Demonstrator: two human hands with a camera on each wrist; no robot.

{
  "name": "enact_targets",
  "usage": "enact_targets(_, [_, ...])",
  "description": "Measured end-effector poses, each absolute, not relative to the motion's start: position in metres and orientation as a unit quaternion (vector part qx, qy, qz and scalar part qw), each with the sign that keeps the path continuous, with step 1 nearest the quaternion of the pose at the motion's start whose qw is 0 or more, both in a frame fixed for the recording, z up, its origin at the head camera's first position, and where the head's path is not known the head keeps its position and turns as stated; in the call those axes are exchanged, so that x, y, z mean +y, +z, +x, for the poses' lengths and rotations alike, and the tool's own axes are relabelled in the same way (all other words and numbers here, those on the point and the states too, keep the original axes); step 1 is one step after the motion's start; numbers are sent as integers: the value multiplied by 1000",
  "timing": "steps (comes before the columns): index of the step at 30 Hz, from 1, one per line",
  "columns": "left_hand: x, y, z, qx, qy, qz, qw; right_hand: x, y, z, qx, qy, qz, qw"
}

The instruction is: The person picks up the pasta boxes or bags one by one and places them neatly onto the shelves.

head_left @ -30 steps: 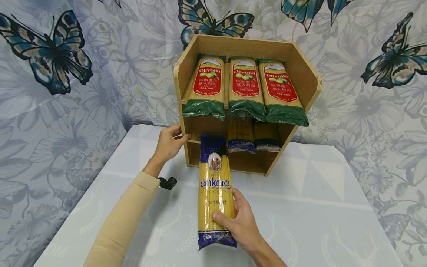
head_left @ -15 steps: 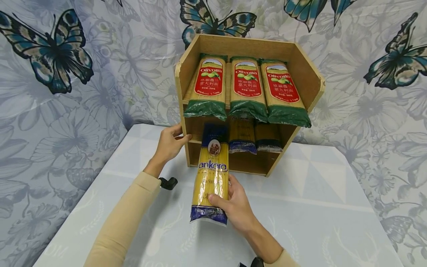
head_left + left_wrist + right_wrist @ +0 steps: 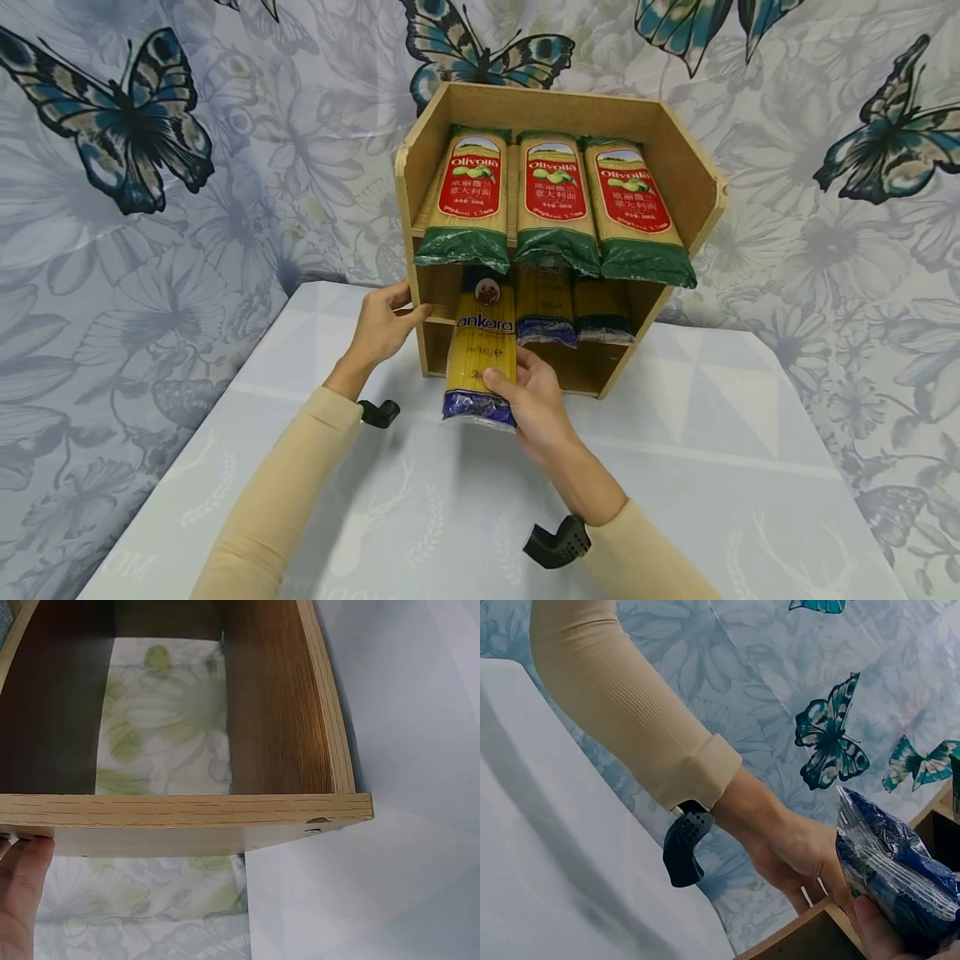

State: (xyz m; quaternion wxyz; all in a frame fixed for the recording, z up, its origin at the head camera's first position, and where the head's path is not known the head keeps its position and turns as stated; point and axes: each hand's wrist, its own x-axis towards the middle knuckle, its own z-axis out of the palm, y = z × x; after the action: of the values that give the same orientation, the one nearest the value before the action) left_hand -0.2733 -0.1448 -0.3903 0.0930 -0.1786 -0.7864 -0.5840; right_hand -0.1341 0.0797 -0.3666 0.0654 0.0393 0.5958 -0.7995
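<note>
My right hand (image 3: 538,400) grips the lower end of a yellow and blue pack of spaghetti (image 3: 480,354) labelled "ankara", thumb on top. The pack's upper end lies inside the middle level of a wooden shelf (image 3: 551,98), at its left, under the top row. In the right wrist view the pack's crimped blue end (image 3: 900,862) shows close up. My left hand (image 3: 381,329) holds the shelf's left side panel at the front edge; in the left wrist view its fingers (image 3: 26,877) touch the panel's outer face.
Beside the gripped pack lie two similar packs, a middle one (image 3: 545,308) and a right one (image 3: 602,310). Above lie three red-labelled spaghetti packs, left (image 3: 472,183), middle (image 3: 555,187) and right (image 3: 633,192). The shelf stands on a pale table (image 3: 675,467) before a butterfly-patterned cloth (image 3: 300,125).
My right hand has moved forward, away from me, sliding the spaghetti pack deeper into the middle level. The left hand has stayed on the shelf's side.
</note>
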Motion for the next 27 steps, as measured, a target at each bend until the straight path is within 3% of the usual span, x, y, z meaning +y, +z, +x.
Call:
enact_targets(16, [-139,-359,-248,-792,-576,-182,86,87,-374,-76,637,-767,-68,37])
enact_targets(27, [-142,-388,-272,-791,-581,-170,89,82,-374,-88,629,-776,-41,33])
